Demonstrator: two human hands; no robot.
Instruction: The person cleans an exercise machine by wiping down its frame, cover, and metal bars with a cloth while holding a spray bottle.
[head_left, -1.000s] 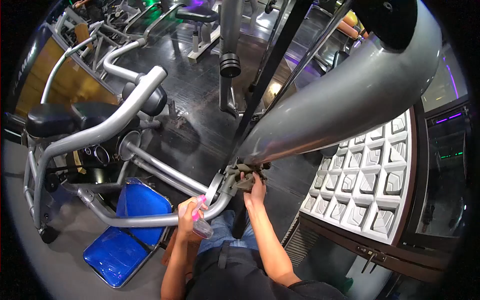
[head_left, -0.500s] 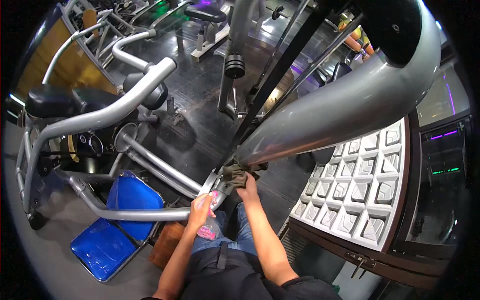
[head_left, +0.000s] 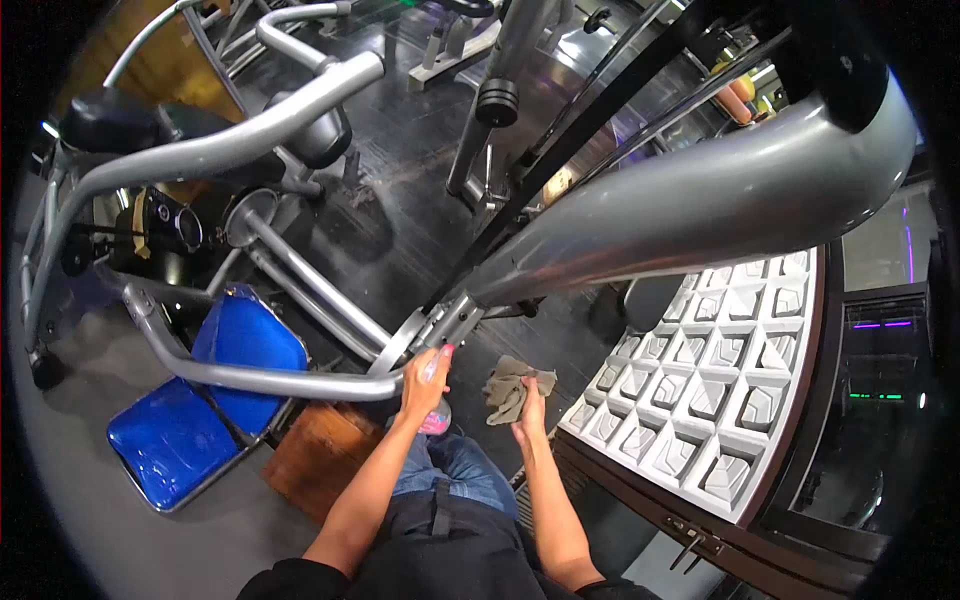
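Observation:
My left hand (head_left: 424, 388) is wrapped round a clear spray bottle with pink parts (head_left: 437, 420); its upper part is mostly covered by the fingers. Just beyond it is the metal joint (head_left: 452, 322) at the lower end of a thick grey machine tube (head_left: 690, 215). A crumpled grey-brown cloth (head_left: 507, 388) hangs from my right hand (head_left: 532, 412), pinched between thumb and fingers. The cloth is apart from the tube, over the dark floor to the right of the joint.
A bent grey bar (head_left: 270, 380) crosses at left, above a blue folding chair (head_left: 170, 440) and a wooden box (head_left: 325, 450). White panels with raised square shapes (head_left: 690, 400) stand at right in a dark frame. More gym machines fill the back.
My right hand has drawn the cloth off the tube's lower end, toward me and to the right. My left hand has risen slightly with the bottle. The view has shifted.

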